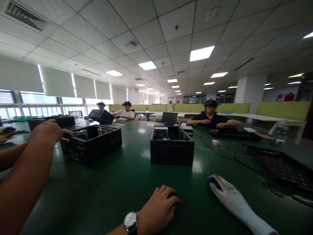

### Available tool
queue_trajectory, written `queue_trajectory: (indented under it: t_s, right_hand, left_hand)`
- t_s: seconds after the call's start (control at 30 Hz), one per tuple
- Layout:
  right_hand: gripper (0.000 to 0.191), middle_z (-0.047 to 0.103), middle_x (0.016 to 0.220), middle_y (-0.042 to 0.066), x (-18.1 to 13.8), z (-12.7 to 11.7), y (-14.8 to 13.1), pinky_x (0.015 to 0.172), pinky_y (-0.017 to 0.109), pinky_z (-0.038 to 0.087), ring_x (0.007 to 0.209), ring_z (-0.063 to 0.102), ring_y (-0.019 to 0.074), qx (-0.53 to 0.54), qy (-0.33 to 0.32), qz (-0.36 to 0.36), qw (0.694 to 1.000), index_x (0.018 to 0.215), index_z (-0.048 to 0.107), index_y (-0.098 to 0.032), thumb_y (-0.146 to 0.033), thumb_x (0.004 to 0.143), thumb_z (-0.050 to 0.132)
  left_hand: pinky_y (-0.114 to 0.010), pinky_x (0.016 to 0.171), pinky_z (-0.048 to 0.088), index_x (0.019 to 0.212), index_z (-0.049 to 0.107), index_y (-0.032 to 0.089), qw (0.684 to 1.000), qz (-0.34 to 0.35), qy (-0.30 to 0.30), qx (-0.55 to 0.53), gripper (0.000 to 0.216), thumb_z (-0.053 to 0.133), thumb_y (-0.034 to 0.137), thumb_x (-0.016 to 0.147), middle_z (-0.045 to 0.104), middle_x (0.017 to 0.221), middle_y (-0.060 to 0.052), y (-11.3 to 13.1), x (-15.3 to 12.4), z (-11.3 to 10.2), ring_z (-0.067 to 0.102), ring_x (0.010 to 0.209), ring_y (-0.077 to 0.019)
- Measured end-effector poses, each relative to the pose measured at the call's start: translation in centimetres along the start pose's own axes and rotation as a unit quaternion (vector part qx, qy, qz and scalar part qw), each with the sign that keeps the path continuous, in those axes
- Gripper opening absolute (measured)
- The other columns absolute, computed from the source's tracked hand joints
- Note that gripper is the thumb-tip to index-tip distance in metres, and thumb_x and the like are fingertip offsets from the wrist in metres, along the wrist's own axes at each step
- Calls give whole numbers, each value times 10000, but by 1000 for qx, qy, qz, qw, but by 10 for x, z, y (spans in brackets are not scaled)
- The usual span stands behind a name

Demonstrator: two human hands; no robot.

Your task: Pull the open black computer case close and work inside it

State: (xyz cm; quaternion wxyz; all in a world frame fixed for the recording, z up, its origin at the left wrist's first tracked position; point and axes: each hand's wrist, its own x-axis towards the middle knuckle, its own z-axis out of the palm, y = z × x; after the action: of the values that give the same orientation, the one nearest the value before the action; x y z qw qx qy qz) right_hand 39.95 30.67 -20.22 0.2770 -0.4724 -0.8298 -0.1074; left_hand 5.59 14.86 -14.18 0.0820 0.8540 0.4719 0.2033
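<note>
My left hand [160, 207], bare and with a watch [130, 222] at the wrist, rests palm down on the green table [102, 199]. Its fingers are slightly bent and apart, with nothing seen in them. To the right, my right hand [226, 191] wears a white glove with blue on the palm side. Its fingers curl inward, and whatever they may hold is hidden. Beyond both hands stands an open black computer case [172, 151], nearest to my left hand. A fan unit [161, 132] and some wires show inside it.
At left, a co-worker's hands [47, 132] reach over another open black case [91, 147]. A black perforated panel [281, 163] lies at right, with cables and small parts around. A person [211, 119] sits opposite; a plastic bottle [281, 130] stands at far right.
</note>
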Motion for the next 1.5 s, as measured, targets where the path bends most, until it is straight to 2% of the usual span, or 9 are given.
queue_trajectory:
  t_s: [0.13, 0.3, 0.4, 0.57, 0.7, 0.87, 1.23, 1.37, 1.5]
  right_hand:
    - [360, 665, 1248, 75, 3, -2, 2, 841, 556, 583, 1095, 640, 386, 1, -22, -6, 1000, 1058, 713, -293, -334, 713, 621]
    - [515, 559, 1422, 85, 9, -13, -10, 992, 614, 500, 1295, 494, 448, -21, -130, 52, 990, 1183, 690, -263, -259, 671, 634]
    - [418, 586, 1393, 92, 12, -18, -22, 1004, 500, 519, 1251, 562, 359, 49, -133, 135, 981, 1212, 651, -245, -376, 830, 542]
    - [411, 609, 1361, 96, 16, -23, -33, 980, 466, 531, 1198, 607, 320, 92, -123, 175, 972, 1249, 615, -248, -437, 918, 463]
    - [365, 655, 1283, 99, 15, -25, -32, 954, 484, 540, 1184, 611, 335, 92, -105, 162, 977, 1198, 644, -251, -420, 907, 501]
    - [344, 632, 1322, 79, 11, -26, -31, 976, 492, 529, 1218, 584, 338, 97, -92, 138, 981, 1180, 661, -268, -382, 872, 561]
    - [532, 489, 1475, 128, 10, -23, -21, 1012, 575, 480, 1275, 511, 422, 11, -122, 118, 985, 1301, 626, -221, -244, 771, 592]
    - [510, 489, 1471, 117, 12, -25, -22, 988, 534, 498, 1244, 528, 399, 76, -109, 180, 975, 1325, 594, -235, -314, 826, 518]
    - [603, 600, 1318, 131, 15, -26, -18, 897, 458, 550, 1134, 607, 335, 194, -92, 286, 934, 1463, 431, -247, -537, 958, 278]
  left_hand:
    - [-448, 1034, 445, 1323, 536, 324, 1000, 9, 1, 13, 359, 502, 241, 976, 514, 1406, -12, 1, -1, 3, 482, 1248, -230]
    - [-354, 951, 481, 1281, 538, 276, 989, 53, 63, 123, 328, 559, 258, 955, 576, 1249, -21, 0, 16, 1, 518, 1130, -205]
    - [-350, 915, 479, 1202, 566, 231, 961, 63, 125, 240, 272, 590, 275, 935, 573, 1123, -40, -5, 60, -24, 526, 1021, -204]
    - [-425, 1031, 413, 1246, 548, 213, 937, -12, 205, 283, 293, 477, 373, 1012, 519, 1262, -99, -22, 161, -88, 456, 1216, -262]
    - [-458, 947, 495, 1178, 597, 158, 922, -132, 219, 290, 338, 521, 436, 1000, 589, 1197, -101, -41, 203, -91, 571, 1109, -245]
    - [-444, 893, 546, 1191, 608, 150, 908, -209, 203, 300, 342, 596, 411, 970, 629, 1169, -91, -55, 208, -66, 630, 1022, -219]
    - [-466, 925, 534, 1216, 601, 155, 905, -211, 187, 317, 353, 600, 405, 968, 613, 1217, -99, -60, 207, -64, 616, 1075, -236]
    - [-462, 919, 538, 1226, 596, 156, 912, -202, 172, 313, 356, 601, 402, 968, 610, 1224, -100, -61, 206, -66, 617, 1072, -235]
    - [-455, 908, 543, 1225, 596, 155, 917, -199, 158, 306, 356, 601, 401, 968, 613, 1216, -99, -59, 203, -71, 621, 1059, -231]
